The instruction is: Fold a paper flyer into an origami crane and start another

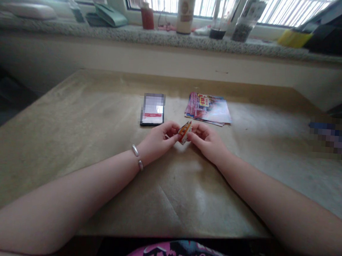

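Observation:
My left hand [161, 137] and my right hand [207, 140] meet at the middle of the table [69, 136], fingers pinched from both sides on a small folded piece of orange and white paper [185, 132]. The paper stands just above the tabletop between my fingertips. A silver bracelet [137, 157] sits on my left wrist. Just beyond my left hand lies a phone [152, 109] with its screen lit. A stack of colourful leaflets [208, 108] lies beyond my right hand.
The table is covered in brown paper. A stone windowsill [166, 37] behind holds a red jar [147, 15], a tall beige bottle [186, 9], other containers and a yellow object [295, 38]. A blurred blue item [334, 139] lies at the table's right edge.

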{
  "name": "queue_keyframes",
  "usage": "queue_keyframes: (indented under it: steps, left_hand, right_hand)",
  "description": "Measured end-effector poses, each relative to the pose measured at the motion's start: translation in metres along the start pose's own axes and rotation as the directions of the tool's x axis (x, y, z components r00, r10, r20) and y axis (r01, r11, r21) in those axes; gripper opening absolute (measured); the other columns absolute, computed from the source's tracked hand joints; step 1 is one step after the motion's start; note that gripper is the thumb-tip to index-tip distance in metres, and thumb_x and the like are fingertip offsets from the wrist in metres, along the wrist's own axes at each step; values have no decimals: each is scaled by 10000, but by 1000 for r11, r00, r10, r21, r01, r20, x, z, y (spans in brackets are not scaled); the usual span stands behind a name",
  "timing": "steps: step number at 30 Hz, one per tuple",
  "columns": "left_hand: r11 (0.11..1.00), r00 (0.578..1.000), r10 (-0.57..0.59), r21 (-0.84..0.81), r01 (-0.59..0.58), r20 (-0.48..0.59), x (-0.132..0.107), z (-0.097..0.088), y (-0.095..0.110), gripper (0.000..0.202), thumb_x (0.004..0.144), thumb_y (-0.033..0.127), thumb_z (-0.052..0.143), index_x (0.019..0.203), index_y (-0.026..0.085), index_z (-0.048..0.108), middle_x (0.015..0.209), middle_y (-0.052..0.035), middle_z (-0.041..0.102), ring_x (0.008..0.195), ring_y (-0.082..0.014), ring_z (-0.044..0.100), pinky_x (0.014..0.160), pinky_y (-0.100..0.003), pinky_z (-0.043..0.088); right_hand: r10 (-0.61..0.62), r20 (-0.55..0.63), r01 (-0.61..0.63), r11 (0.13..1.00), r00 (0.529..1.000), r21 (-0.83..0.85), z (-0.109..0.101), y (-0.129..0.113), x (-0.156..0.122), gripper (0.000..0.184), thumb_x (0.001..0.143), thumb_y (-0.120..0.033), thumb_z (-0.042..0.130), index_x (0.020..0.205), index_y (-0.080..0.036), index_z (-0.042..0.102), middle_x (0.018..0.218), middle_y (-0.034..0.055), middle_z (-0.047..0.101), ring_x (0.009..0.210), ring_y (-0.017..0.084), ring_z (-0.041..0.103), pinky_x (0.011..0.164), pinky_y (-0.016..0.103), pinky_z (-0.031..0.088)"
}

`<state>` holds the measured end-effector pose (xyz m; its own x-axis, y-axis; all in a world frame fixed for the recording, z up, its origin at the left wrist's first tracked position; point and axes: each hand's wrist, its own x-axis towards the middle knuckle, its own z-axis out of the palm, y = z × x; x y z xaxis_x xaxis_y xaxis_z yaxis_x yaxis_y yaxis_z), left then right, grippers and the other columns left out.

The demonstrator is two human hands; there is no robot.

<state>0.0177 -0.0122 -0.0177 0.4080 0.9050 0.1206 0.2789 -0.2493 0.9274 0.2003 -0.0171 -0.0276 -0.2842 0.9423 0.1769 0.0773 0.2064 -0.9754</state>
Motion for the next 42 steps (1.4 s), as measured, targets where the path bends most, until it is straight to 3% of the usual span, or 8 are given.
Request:
queue_keyframes:
  steps: [5,12,16,21,25,29,36,42]
  left_hand:
    - [996,999,46,71,-45,-17,1,-1,-1,159,816,295,592,914,174,624,782,-10,671,657,-115,588,612,-224,456]
    - [998,998,57,28,-56,-22,1,0,-3,186,840,313,578,953,169,612,843,-29,683,758,-137,629,666,-241,477]
    - [997,997,67,26,-66,-27,1,0,-4,183,842,308,580,951,162,605,832,-30,670,719,-126,608,649,-240,469]
    - [998,997,49,50,-47,-51,0,1,-3,140,829,256,577,936,166,572,739,2,608,587,-89,532,545,-207,405]
    - [1000,991,12,-12,-13,-131,2,1,-5,214,778,272,641,887,187,479,646,47,530,535,-88,514,469,-187,347]
    - [998,990,58,26,-56,-126,5,1,-6,183,758,274,655,756,168,507,738,11,553,650,-102,572,576,-212,455]
    - [995,998,52,-86,-55,-40,2,-1,-1,218,818,351,599,918,157,602,909,-39,656,851,-146,626,779,-276,507]
    - [983,1000,14,-185,-19,-27,3,-1,-5,322,731,414,705,885,154,595,970,-53,671,905,-168,635,835,-317,508]
  right_hand:
    - [37,-84,-36,999,996,12,-2,-5,-2,393,754,-612,606,769,-221,562,663,-23,576,604,123,515,576,267,418]
    - [73,-53,-68,993,996,95,-4,0,0,425,697,-628,664,811,-224,596,681,-13,630,620,125,559,610,275,446]
    - [90,-68,-85,993,994,79,-6,-2,-1,422,697,-626,664,764,-213,608,668,-2,642,619,128,574,624,282,461]
    - [143,-39,-135,977,989,166,-5,-4,-1,425,640,-599,728,742,-205,602,656,0,663,593,121,597,575,261,477]
    - [170,-13,-164,969,985,184,-1,-3,-1,432,590,-557,777,746,-209,574,725,0,684,653,128,630,585,259,508]
    - [151,-6,-147,969,989,197,3,-3,0,420,612,-550,769,731,-210,554,717,-13,665,667,123,632,640,280,536]
    - [113,-100,-102,988,989,113,3,3,1,402,638,-553,755,747,-212,574,716,-18,647,659,120,612,680,293,530]
    - [71,-145,-66,997,987,35,3,2,-1,324,693,-492,731,744,-206,587,771,13,667,717,145,625,706,315,522]
